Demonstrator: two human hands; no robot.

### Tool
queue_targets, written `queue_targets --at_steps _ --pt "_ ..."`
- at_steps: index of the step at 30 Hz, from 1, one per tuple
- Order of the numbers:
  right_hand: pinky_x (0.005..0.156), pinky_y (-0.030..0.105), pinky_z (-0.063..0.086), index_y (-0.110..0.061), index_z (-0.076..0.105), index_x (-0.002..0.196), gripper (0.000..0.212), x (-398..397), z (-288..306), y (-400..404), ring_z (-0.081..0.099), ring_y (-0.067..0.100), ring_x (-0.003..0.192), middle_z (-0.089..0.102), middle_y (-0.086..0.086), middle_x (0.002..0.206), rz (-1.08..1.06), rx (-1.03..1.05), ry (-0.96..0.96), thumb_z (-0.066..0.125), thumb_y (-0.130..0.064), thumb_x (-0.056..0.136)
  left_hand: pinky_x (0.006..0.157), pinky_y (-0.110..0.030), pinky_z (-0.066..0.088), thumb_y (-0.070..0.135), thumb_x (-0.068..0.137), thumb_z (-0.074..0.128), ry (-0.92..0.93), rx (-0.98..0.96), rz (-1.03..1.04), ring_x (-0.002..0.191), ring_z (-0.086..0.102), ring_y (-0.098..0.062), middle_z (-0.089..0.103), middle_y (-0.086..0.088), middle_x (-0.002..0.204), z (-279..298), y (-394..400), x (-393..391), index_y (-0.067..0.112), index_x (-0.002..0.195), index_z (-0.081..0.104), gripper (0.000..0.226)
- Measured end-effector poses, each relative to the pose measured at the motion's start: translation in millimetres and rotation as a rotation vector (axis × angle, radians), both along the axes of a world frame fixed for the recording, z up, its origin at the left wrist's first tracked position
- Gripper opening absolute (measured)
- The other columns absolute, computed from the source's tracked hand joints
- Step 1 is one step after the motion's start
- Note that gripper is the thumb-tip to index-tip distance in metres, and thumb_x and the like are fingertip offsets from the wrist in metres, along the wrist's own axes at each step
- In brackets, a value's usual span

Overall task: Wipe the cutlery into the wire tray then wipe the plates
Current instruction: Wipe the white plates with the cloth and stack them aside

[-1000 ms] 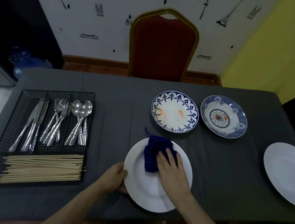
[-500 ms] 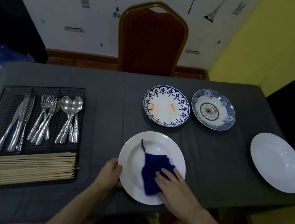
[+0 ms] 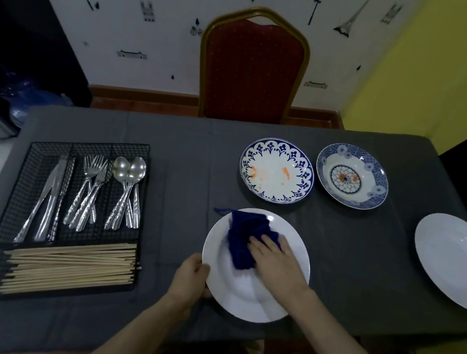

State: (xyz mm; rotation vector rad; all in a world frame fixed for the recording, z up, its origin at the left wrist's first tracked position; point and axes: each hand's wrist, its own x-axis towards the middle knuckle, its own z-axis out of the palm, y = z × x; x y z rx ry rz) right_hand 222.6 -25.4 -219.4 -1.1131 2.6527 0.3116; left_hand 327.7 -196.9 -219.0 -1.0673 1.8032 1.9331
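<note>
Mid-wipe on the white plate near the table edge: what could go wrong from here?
1. The white plate overhangs the near table edge; the right hand pressing the blue cloth could tip it if the left hand loosens its grip on the rim.
2. The cloth's loose strand trails onto the tablecloth and may snag.
3. The blue-rimmed plate shows orange smears; wiping it next could soil the cloth.

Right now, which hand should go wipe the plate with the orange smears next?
Probably the right hand. It already presses the blue cloth on the white plate, and the smeared plate sits just beyond it. The left hand is gripping the white plate's rim and has no cloth.
</note>
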Motion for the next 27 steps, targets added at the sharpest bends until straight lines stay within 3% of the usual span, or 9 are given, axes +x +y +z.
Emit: queue_targets --at_steps 2,5,10,13,17,21,25,27 --pt "0.114 0.048 0.001 -0.018 0.034 0.142 0.047 -7.6 14.9 16.6 0.024 0.021 0.139 0.035 0.0 0.149 -0.014 0.055 0.014 0.041 -0.019 0.096 0.071 -0.04 0.061 0.006 0.099 0.039 0.031 0.001 0.045 0.094 0.066 -0.031 0.065 -0.013 0.103 2.0 -2.2 -2.1 0.009 0.107 0.056 0.019" --pt "0.114 0.05 -0.005 -0.019 0.041 0.137 0.042 -1.1 38.0 31.8 0.026 0.02 0.138 0.041 0.0 0.144 0.008 0.091 -0.011 0.042 -0.015 0.095 0.069 -0.039 0.06 0.007 0.099 0.04 0.054 -0.041 0.074 0.088 0.066 -0.027 0.065 -0.013 0.099 0.7 -15.4 -10.0 0.012 0.103 0.056 0.018" --pt "0.108 0.036 -0.01 -0.018 0.047 0.133 0.041 25.7 31.3 25.1 0.034 0.02 0.134 0.047 0.001 0.141 0.065 -0.091 -0.126 0.049 -0.017 0.092 0.07 -0.042 0.06 0.006 0.097 0.04 0.024 -0.105 0.063 0.084 0.065 -0.028 0.064 -0.015 0.096 -7.2 -31.2 -11.1 0.013 0.097 0.056 0.018" --pt "0.11 0.036 -0.007 -0.015 0.047 0.134 0.043 32.5 18.9 5.4 0.036 0.021 0.133 0.046 0.003 0.141 0.125 -0.149 -0.195 0.049 -0.017 0.092 0.074 -0.047 0.059 0.006 0.096 0.039 0.002 -0.082 0.064 0.089 0.065 -0.03 0.064 -0.015 0.098 -12.8 -31.7 -7.8 0.012 0.1 0.056 0.019" --pt "0.114 0.042 0.01 -0.012 0.034 0.142 0.05 31.1 0.2 -41.2 0.027 0.022 0.137 0.035 0.006 0.149 0.13 -0.19 -0.264 0.045 -0.02 0.094 0.069 -0.041 0.061 0.007 0.097 0.039 -0.033 -0.063 0.05 0.093 0.068 -0.031 0.066 -0.016 0.105 -20.1 -33.2 -8.0 0.01 0.109 0.055 0.02" --pt "0.113 0.045 0.009 -0.011 0.022 0.146 0.052 14.5 -0.3 -71.1 0.018 0.023 0.141 0.023 0.007 0.154 0.061 -0.135 -0.139 0.037 -0.016 0.096 0.071 -0.04 0.062 0.009 0.098 0.04 -0.065 -0.048 0.021 0.094 0.068 -0.03 0.065 -0.017 0.109 -20.9 -37.5 -11.6 0.01 0.113 0.054 0.021" --pt "0.115 0.047 0.007 -0.014 0.021 0.146 0.053 -1.0 1.6 -71.9 0.016 0.024 0.142 0.019 0.004 0.155 0.004 -0.108 -0.071 0.035 -0.013 0.096 0.054 -0.023 0.055 0.005 0.098 0.039 -0.058 -0.076 -0.024 0.081 0.065 -0.024 0.063 -0.019 0.102 -12.3 -41.2 -12.2 0.002 0.109 0.053 0.018" --pt "0.114 0.046 0.009 -0.016 0.022 0.146 0.054 -8.4 4.9 -56.1 0.016 0.024 0.141 0.017 0.002 0.156 -0.045 -0.08 -0.034 0.037 -0.01 0.094 0.057 -0.028 0.056 0.003 0.096 0.039 -0.058 -0.039 -0.011 0.077 0.064 -0.024 0.061 -0.018 0.095 -13.6 -42.3 -13.3 0.0 0.11 0.053 0.02"
